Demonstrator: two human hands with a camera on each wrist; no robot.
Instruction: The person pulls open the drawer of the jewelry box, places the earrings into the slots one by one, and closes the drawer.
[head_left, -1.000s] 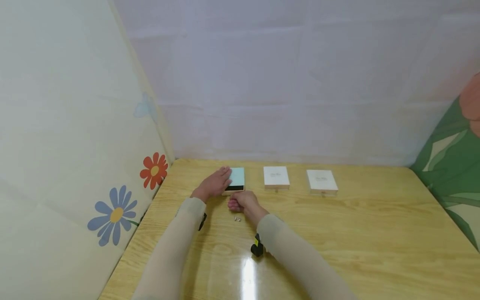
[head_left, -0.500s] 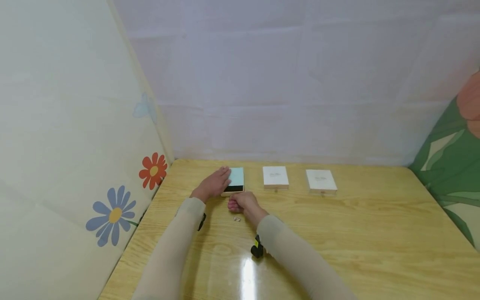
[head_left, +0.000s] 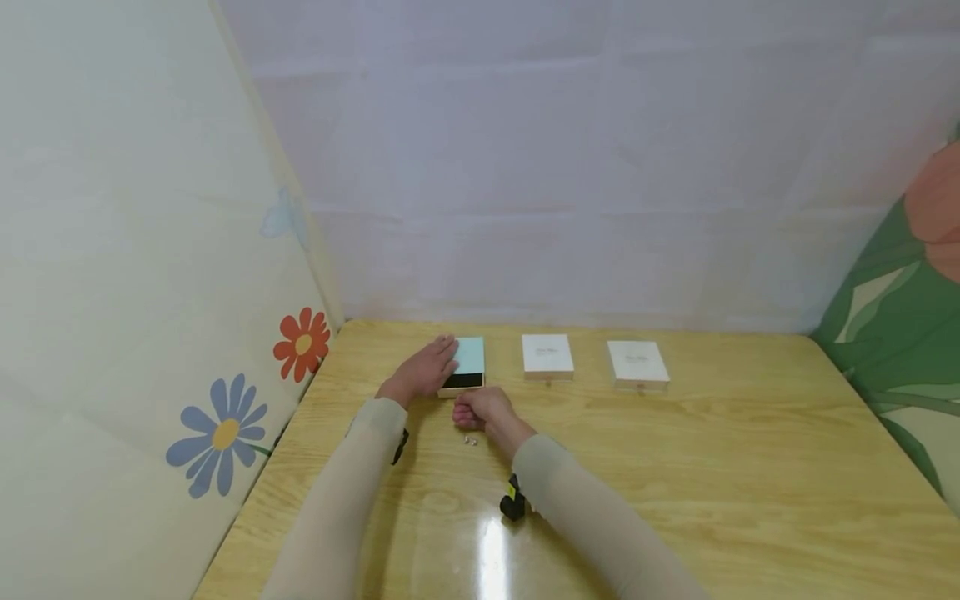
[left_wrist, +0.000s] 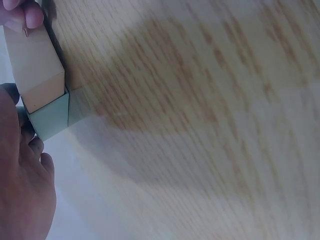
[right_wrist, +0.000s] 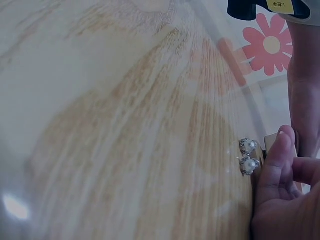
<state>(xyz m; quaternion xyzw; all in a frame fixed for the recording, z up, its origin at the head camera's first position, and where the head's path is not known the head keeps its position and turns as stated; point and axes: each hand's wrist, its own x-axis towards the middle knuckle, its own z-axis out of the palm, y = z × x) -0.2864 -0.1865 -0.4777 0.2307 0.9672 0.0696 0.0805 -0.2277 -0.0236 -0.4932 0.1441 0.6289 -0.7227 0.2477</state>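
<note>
A light blue drawer-style jewelry box (head_left: 470,354) lies at the back left of the table. Its pale drawer (left_wrist: 37,60) juts out of the sleeve towards me, with black lining showing in the head view. My left hand (head_left: 427,367) holds the sleeve from the left, its fingers partly hidden behind it in the left wrist view. At the drawer's front, my right hand (head_left: 486,408) pinches what looks like a small pull tab, mostly hidden by the fingertips. Two silvery earrings (right_wrist: 248,156) with pearl-like centres lie beside the right hand on the table.
Two white boxes, a middle one (head_left: 547,354) and a right one (head_left: 637,361), stand in a row to the right of the blue one. A pale cloth wall (head_left: 562,208) rises behind the table (head_left: 675,483), with a flower-printed sheet (head_left: 135,275) on the left.
The drawer has slid further out of the blue sleeve towards me, so the black strip is wider. Left and right hands keep their holds; the head view has shifted slightly.
</note>
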